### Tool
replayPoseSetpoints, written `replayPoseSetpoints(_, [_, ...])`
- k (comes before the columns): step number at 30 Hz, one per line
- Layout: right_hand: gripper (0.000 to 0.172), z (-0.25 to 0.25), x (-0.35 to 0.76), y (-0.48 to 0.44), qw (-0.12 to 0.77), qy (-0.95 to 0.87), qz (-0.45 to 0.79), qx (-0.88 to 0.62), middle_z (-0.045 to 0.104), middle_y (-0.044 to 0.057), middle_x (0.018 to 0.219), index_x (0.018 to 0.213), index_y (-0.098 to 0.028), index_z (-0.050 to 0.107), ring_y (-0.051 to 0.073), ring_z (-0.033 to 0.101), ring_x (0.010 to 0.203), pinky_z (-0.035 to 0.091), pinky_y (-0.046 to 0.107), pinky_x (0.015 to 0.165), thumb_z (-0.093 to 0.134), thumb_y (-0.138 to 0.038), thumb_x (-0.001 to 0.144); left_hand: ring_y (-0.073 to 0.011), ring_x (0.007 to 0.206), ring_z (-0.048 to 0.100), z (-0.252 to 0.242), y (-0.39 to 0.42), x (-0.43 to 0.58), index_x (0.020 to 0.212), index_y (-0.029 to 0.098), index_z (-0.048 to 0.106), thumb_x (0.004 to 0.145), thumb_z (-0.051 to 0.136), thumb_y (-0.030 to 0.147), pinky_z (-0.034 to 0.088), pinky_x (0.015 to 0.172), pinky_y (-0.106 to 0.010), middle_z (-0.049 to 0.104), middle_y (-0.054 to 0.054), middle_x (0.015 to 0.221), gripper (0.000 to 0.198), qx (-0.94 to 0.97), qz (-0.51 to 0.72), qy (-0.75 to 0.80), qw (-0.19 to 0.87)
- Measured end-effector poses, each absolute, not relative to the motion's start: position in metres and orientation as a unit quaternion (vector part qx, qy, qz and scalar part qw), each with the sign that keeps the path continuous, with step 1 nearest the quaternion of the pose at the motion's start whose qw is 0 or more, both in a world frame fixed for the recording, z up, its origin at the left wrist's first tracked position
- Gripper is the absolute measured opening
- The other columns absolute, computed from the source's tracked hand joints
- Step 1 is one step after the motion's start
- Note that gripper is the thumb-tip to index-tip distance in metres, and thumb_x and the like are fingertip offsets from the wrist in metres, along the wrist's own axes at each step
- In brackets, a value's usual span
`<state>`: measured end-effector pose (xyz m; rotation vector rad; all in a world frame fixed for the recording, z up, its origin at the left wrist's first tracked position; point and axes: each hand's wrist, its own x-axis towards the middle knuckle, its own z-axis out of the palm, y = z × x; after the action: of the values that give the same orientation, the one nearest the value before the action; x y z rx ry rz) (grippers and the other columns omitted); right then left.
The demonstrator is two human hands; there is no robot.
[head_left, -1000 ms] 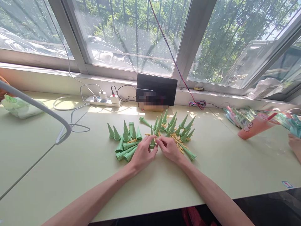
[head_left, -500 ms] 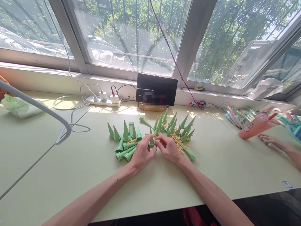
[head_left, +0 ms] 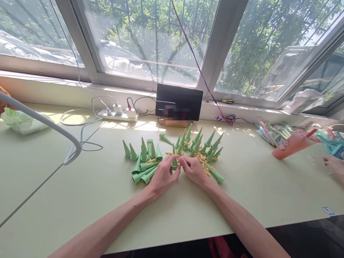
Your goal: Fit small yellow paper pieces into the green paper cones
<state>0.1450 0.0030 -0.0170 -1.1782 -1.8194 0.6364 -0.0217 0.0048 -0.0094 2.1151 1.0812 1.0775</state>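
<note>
My left hand (head_left: 163, 175) is closed around a green plastic cone-shaped watering spike (head_left: 174, 163), which stands upright with its tip up. At the near right side of that spike, my right hand (head_left: 195, 171) is closed in a pinch. A bit of yellow shows at its fingertips, apparently a small yellow valve piece, mostly hidden. Left of my hands are several green spikes (head_left: 144, 154), some upright, others lying down (head_left: 145, 176). Beyond my right hand stand more spikes (head_left: 208, 139) fitted with yellow pieces. Loose yellow valve pieces (head_left: 202, 159) are heaped beside my right hand.
A dark tablet (head_left: 178, 102) leans on a stand near the window. A white power strip (head_left: 118, 115) with cables sits behind on the left, and a grey metal tube (head_left: 43, 120) crosses the left side. At right are a pink drink cup (head_left: 292, 145) and another person's hand (head_left: 334, 165).
The held spike has shifted slightly right and toward me, and my left fingers have moved with it. The other person's hand has moved right, away from the cup.
</note>
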Motion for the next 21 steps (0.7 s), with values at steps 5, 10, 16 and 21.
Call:
replayPoseSetpoints(5, [0.026,-0.0109,0.1430,0.0001,0.428,-0.733,0.248,-0.467,0.051,-0.002,0.064,0.091,-0.017,0.063,0.012,0.041,0.056,0.034,0.025,0.055,0.049,-0.038,0.097,-0.0057,0.053,0.046,-0.0095,0.0063,-0.0222,0.113,0.022,0.054,0.086,0.054,0.017,0.046,0.057,-0.023,0.063,-0.001,0.101,0.028,0.770,0.405,0.416,0.262])
replayPoseSetpoints(10, [0.029,-0.0133,0.1438,0.0005,0.423,-0.737,0.253,-0.462,0.052,-0.002,0.064,0.080,-0.018,0.061,0.012,0.041,0.055,0.033,0.024,0.055,0.047,-0.036,0.098,-0.0061,0.052,0.046,-0.0101,0.0054,-0.0227,0.113,0.022,0.054,0.087,0.053,0.018,0.046,0.055,-0.024,0.063,-0.002,0.100,0.026,0.777,0.401,0.409,0.262])
replayPoseSetpoints(16, [0.049,-0.0179,0.1456,0.0036,0.409,-0.741,0.246,-0.473,0.044,-0.002,0.057,0.061,-0.019,0.048,0.011,0.037,0.053,0.030,0.026,0.053,0.039,-0.046,0.101,-0.0055,0.051,0.045,-0.0102,0.0046,-0.0225,0.113,0.022,0.055,0.086,0.053,0.017,0.046,0.056,-0.023,0.063,-0.002,0.101,0.027,0.788,0.397,0.394,0.258])
replayPoseSetpoints(21, [0.041,-0.0134,0.1440,0.0014,0.414,-0.736,0.253,-0.473,0.048,-0.002,0.059,0.072,-0.018,0.057,0.012,0.040,0.054,0.032,0.025,0.054,0.042,-0.045,0.100,-0.0059,0.052,0.045,-0.0093,0.0046,-0.0219,0.112,0.022,0.055,0.087,0.053,0.017,0.046,0.055,-0.023,0.063,-0.002,0.100,0.025,0.781,0.404,0.402,0.256])
